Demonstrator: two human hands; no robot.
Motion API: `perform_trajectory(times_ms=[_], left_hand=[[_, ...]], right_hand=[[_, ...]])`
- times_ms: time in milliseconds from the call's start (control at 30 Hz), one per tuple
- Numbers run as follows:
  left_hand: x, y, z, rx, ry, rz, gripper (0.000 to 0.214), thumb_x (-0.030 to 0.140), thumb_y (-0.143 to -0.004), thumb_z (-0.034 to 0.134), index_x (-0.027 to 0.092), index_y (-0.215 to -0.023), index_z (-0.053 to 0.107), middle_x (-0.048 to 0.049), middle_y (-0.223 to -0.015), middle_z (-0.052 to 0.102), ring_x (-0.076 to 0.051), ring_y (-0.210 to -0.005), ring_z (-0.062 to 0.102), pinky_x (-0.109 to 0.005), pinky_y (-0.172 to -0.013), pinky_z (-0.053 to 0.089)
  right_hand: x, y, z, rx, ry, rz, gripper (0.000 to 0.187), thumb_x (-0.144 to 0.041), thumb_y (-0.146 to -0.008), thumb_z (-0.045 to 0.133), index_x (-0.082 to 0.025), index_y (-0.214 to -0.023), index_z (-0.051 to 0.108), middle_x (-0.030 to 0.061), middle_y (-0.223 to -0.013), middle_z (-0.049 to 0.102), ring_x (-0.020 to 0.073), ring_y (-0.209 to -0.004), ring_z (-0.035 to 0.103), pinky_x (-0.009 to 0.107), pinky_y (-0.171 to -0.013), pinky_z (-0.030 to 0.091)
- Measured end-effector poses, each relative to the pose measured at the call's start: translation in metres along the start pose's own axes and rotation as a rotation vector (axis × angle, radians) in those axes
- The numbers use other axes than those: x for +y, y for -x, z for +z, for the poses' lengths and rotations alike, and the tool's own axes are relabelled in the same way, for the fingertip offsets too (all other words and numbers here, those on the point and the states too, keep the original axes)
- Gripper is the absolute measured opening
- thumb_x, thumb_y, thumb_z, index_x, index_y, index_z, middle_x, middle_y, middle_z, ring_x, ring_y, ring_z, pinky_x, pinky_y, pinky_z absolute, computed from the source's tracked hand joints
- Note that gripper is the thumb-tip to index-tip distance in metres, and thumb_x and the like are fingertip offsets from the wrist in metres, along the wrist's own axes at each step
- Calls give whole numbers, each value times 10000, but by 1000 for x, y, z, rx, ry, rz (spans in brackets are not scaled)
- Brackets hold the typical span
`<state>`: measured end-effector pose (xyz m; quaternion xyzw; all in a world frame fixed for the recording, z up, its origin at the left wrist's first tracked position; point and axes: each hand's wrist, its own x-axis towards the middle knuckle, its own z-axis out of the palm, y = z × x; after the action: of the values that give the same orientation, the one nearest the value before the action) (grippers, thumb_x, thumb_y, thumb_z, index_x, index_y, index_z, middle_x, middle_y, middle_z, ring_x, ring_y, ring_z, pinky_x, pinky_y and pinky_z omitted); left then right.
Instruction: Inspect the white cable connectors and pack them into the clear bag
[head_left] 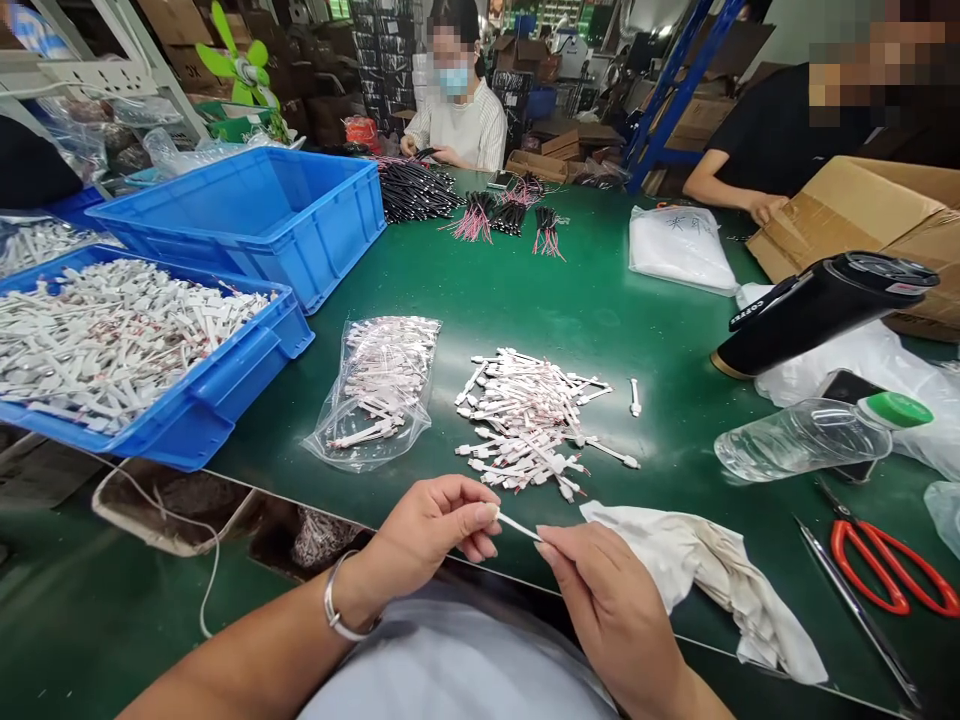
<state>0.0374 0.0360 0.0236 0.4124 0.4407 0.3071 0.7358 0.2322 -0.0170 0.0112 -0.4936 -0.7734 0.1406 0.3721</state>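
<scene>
Between my two hands a short white cable [519, 526] is stretched just above the table's front edge. My left hand [442, 520] pinches one end of it between thumb and fingers, and my right hand [600, 570] pinches the other end. The connectors at its ends are mostly covered by my fingertips. Just beyond lies a loose pile of similar white cables [525, 410] with small connectors and reddish wire tips. One single cable [635, 397] lies apart to the right of the pile. Left of it, a clear plastic bag [382, 390] holds many more.
At left stand a blue bin [247, 400] heaped with white cables and another blue bin [330, 230]. A cloth [697, 560], red-handled scissors [892, 570], tweezers [855, 610], a water bottle [802, 440] and a leaning black tumbler [817, 310] lie right. Two people sit across the table.
</scene>
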Motion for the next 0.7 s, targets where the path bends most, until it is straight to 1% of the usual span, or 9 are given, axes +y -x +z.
perform_trajectory(times_ms=[67, 167, 233, 300, 367, 467, 567, 667, 700], left_hand=[[-1, 0, 0, -5, -57, -16, 370, 494, -730, 632, 137, -706, 540, 6, -592, 585, -81, -486, 555, -178, -463, 422], [-2, -1, 1, 28, -171, -21, 405, 532, -776, 550, 162, -641, 452, 31, -541, 529, -64, -433, 480, -169, -418, 347], [-2, -2, 1, 55, -297, 14, 393, 516, -810, 506, 171, -633, 436, 37, -539, 502, -71, -447, 455, -185, -434, 330], [-2, -2, 0, 86, -518, 129, 360, 469, -845, 472, 172, -643, 471, 27, -565, 497, -96, -512, 461, -216, -494, 350], [-3, -2, -2, 118, -790, 316, 262, 395, -855, 490, 169, -743, 557, -9, -684, 550, -138, -656, 500, -260, -613, 385], [-6, -5, -5, 53, -1102, 521, 141, 268, -842, 534, 187, -935, 602, -52, -904, 592, -187, -848, 497, -322, -761, 363], [-12, -9, -7, -65, -1246, 576, 125, 206, -869, 492, 203, -891, 615, -33, -881, 598, -177, -839, 480, -329, -757, 331], [-16, -12, -7, -52, -1242, 595, 135, 210, -885, 475, 199, -872, 609, -20, -856, 592, -162, -822, 470, -322, -752, 319], [-17, -13, -7, -40, -1230, 596, 125, 211, -884, 481, 199, -874, 605, -17, -860, 591, -159, -822, 468, -320, -755, 317]], right_hand=[[-2, -1, -1, -50, -50, 107, 124, -200, -887, 463, -204, -869, 585, 27, -692, 618, 158, -629, 544, 293, -602, 438], [-3, -5, 0, -149, -112, 312, 251, -301, -916, 401, -212, -723, 535, 9, -613, 548, 152, -586, 511, 275, -555, 412], [-2, -9, 1, -202, -116, 383, 300, -345, -919, 381, -212, -684, 509, 7, -610, 530, 153, -590, 501, 278, -565, 402], [0, -13, 3, -242, -87, 399, 326, -361, -920, 368, -211, -657, 487, 4, -600, 514, 153, -585, 487, 280, -569, 386], [1, -15, 5, -285, -43, 403, 336, -354, -922, 355, -208, -645, 479, 3, -597, 515, 152, -583, 483, 281, -567, 375], [3, -17, 3, -371, 32, 403, 339, -332, -926, 342, -202, -667, 519, 12, -629, 564, 158, -614, 516, 283, -585, 388], [13, -22, -6, -420, 165, 353, 316, -343, -920, 372, -211, -718, 577, 8, -689, 618, 155, -668, 563, 267, -625, 423], [40, -36, -21, -318, 548, 281, 248, -297, -912, 401, -211, -813, 612, 23, -789, 646, 165, -762, 587, 259, -692, 443], [50, -42, -26, -294, 637, 286, 217, -249, -901, 412, -185, -858, 615, 58, -838, 650, 196, -801, 586, 286, -698, 441]])
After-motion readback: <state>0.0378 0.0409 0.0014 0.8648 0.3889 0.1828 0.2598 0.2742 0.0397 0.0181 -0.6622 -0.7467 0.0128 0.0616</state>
